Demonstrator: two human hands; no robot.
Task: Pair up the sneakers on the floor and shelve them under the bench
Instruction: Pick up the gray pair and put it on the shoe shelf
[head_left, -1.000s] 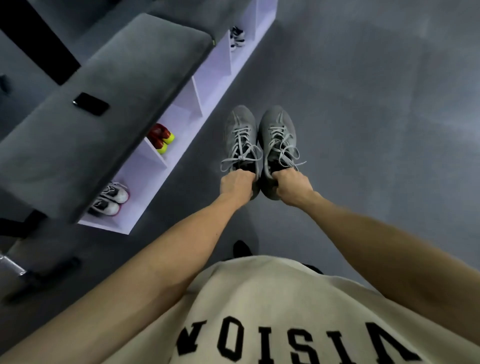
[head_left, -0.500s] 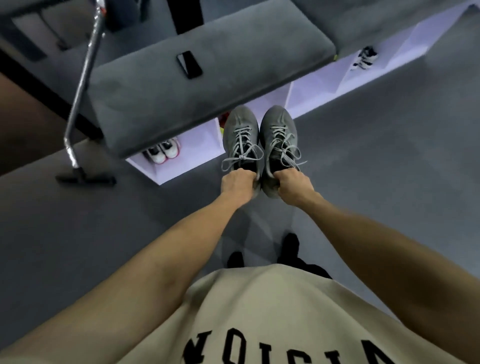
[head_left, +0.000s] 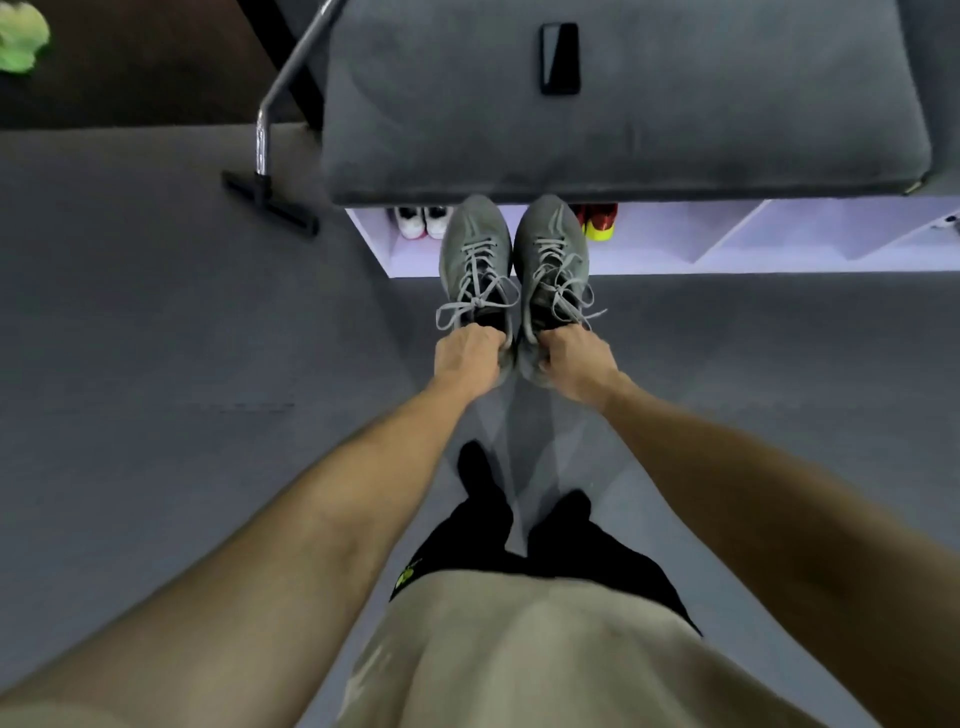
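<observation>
Two grey lace-up sneakers hang side by side in the air, toes pointing at the bench. My left hand (head_left: 469, 358) grips the heel of the left grey sneaker (head_left: 475, 254). My right hand (head_left: 574, 366) grips the heel of the right grey sneaker (head_left: 553, 254). Their toes reach the front edge of the grey padded bench (head_left: 623, 140). Beneath the bench runs a white shelf (head_left: 727, 249) split into compartments. A white pair (head_left: 421, 221) sits in the leftmost compartment and a red and yellow pair (head_left: 600, 223) in the one beside it.
A black phone (head_left: 559, 58) lies on the bench top. A metal stand with a black foot (head_left: 270, 200) is left of the bench. A green shoe (head_left: 21, 41) lies at the far top left. Grey floor (head_left: 156, 364) spreads around my black-clad legs.
I have turned to face the bench squarely, and it now lies straight ahead. The grey pair stays held together in both hands, its toes now at the bench's front edge.
</observation>
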